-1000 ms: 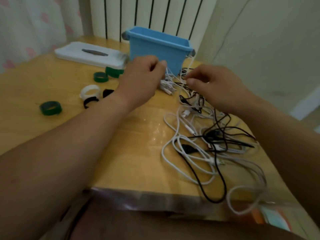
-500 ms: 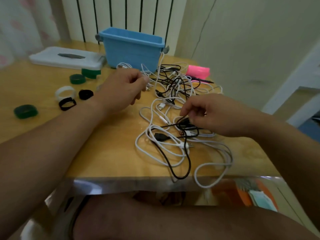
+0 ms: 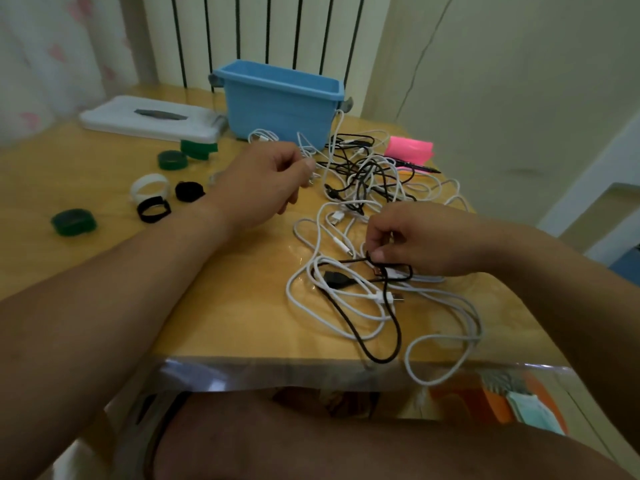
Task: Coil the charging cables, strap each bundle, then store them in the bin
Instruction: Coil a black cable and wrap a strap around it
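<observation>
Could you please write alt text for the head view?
The right hand pinches a black cable in a tangle on a wooden table; the left hand pinches a white cable. A blue bin stands behind.

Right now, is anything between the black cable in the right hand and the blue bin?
Yes. The right hand pinches the thin black cable; looped white cables cross it, and a tangled heap of cables lies between it and the blue plastic bin.
</observation>
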Tool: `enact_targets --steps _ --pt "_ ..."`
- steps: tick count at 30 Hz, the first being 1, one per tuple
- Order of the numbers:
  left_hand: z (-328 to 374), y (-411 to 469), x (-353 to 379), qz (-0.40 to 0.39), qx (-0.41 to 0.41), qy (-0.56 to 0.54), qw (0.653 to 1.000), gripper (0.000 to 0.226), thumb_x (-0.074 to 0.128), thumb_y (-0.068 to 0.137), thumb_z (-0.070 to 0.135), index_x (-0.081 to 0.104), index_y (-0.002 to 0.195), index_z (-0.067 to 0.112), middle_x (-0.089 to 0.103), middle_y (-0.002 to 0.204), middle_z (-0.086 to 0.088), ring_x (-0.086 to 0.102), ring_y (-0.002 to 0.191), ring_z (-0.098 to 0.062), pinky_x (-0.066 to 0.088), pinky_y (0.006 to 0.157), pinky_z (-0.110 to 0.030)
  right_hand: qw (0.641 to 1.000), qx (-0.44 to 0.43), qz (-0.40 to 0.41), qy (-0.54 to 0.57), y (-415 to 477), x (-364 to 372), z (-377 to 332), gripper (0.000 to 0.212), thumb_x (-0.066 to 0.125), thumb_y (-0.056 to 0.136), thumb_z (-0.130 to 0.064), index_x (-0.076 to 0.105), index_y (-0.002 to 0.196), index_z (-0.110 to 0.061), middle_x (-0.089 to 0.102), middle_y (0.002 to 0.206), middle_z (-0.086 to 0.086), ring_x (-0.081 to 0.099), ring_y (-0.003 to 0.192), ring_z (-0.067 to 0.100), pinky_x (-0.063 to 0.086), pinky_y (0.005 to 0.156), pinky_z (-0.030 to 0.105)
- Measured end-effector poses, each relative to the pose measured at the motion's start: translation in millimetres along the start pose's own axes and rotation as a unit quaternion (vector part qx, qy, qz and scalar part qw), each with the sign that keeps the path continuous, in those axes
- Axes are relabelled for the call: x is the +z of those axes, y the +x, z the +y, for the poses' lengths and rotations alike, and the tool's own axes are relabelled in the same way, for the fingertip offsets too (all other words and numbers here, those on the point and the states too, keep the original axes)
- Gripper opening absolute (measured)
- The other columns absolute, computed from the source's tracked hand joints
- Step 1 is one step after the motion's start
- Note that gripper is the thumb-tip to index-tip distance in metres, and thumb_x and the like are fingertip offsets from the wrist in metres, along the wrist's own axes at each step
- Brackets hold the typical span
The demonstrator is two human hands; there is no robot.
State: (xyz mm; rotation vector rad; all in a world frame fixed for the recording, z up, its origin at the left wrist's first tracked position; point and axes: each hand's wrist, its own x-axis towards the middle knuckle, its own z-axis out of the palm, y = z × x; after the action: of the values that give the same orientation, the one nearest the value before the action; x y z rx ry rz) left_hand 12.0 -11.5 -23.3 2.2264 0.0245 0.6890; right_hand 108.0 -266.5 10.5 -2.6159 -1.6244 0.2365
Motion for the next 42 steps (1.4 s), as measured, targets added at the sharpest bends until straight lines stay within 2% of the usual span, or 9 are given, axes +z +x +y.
enact_targets --steps 6,13,18,22,27,32,37,40,42 --pt "0.2 0.4 1.3 -0.003 0.005 -0.019 1.0 0.035 0.06 0.11 0.035 0.069 0.087 0.01 0.07 0.07 -0.002 0.062 0.055 -0.009 0.05 0.057 -0.017 1.0 -0.011 -0.014 0.01 -0.2 -4.4 -1.4 0.006 0.065 0.1 -0.029 0.064 0.095 -0.03 0.059 0.095 -0.015 0.055 0.092 0.002 0.042 0.075 0.02" --pt "7.7 12.5 -2.7 -0.004 -0.08 -0.235 0.969 0.039 0.051 0.112 0.047 0.072 0.123 0.015 0.081 0.109 -0.001 0.076 0.103 -0.018 0.061 0.089 -0.034 0.953 0.027 0.276 0.123 61.9 -43.3 -16.1 0.005 0.06 0.106 -0.027 0.061 0.104 -0.022 0.071 0.095 -0.007 0.064 0.085 0.008 0.048 0.072 0.028" --pt "-3.6 16.4 -16.2 0.059 -0.175 -0.364 0.913 0.033 0.05 0.114 0.036 0.067 0.112 0.007 0.071 0.08 -0.005 0.071 0.076 -0.023 0.059 0.069 -0.035 0.91 0.028 0.373 0.18 128.2 -44.5 -29.0 0.009 0.059 0.106 -0.027 0.058 0.102 -0.019 0.063 0.087 -0.01 0.057 0.075 0.006 0.047 0.069 0.026" --pt "-12.1 19.0 -25.0 0.093 -0.197 -0.391 0.894 0.03 0.049 0.114 0.035 0.065 0.105 0.012 0.066 0.078 -0.002 0.066 0.072 -0.019 0.054 0.07 -0.034 0.864 0.073 0.428 0.255 145.8 -35.6 -26.1 0.006 0.059 0.105 -0.026 0.059 0.104 -0.02 0.067 0.092 -0.005 0.061 0.077 0.007 0.05 0.066 0.023" --pt "-12.2 21.8 -14.2 0.071 -0.203 -0.403 0.89 0.034 0.053 0.113 0.039 0.07 0.114 0.009 0.075 0.096 -0.006 0.07 0.09 -0.02 0.058 0.078 -0.034 0.828 0.101 0.407 0.372 143.7 -2.4 -28.2 0.005 0.062 0.104 -0.028 0.063 0.103 -0.023 0.075 0.096 0.001 0.074 0.083 0.014 0.063 0.075 0.041" --pt "-12.0 23.7 -7.6 0.054 -0.204 -0.489 0.846 0.05 0.048 0.112 0.046 0.062 0.137 0.006 0.078 0.121 -0.013 0.075 0.109 -0.024 0.06 0.094 -0.041 0.831 0.023 0.297 0.471 131.6 13.4 -51.9 0.008 0.067 0.104 -0.021 0.066 0.101 -0.014 0.078 0.089 0.007 0.077 0.079 0.019 0.065 0.069 0.035" --pt "-8.6 24.7 -8.7 0.088 -0.198 -0.507 0.834 0.067 0.032 0.117 0.046 0.08 0.083 0.013 0.078 0.111 -0.016 0.076 0.109 -0.027 0.052 0.112 -0.052 0.875 0.0 0.193 0.444 127.8 22.2 -63.6 0.017 0.064 0.105 -0.031 0.064 0.103 -0.015 0.079 0.089 0.004 0.078 0.077 0.017 0.063 0.07 0.04" --pt "-9.6 28.5 -25.9 0.173 -0.195 -0.545 0.797 0.059 0.031 0.117 0.05 0.057 0.077 0.015 0.068 0.075 -0.008 0.074 0.08 -0.026 0.064 0.087 -0.047 0.922 -0.025 0.092 0.375 120.2 15.4 -59.7 0.025 0.065 0.1 -0.049 0.066 0.111 -0.026 0.081 0.085 -0.003 0.078 0.075 0.013 0.062 0.075 0.04" --pt "-10.4 27.6 -38.2 0.21 -0.2 -0.546 0.786 0.052 0.036 0.115 0.054 0.05 0.079 0.019 0.048 0.062 0.0 0.052 0.051 -0.016 0.056 0.059 -0.03 0.955 -0.059 0.01 0.29 114.2 7.2 -56.3 0.029 0.072 0.093 -0.051 0.068 0.115 -0.032 0.079 0.082 -0.009 0.076 0.075 0.007 0.06 0.082 0.04"
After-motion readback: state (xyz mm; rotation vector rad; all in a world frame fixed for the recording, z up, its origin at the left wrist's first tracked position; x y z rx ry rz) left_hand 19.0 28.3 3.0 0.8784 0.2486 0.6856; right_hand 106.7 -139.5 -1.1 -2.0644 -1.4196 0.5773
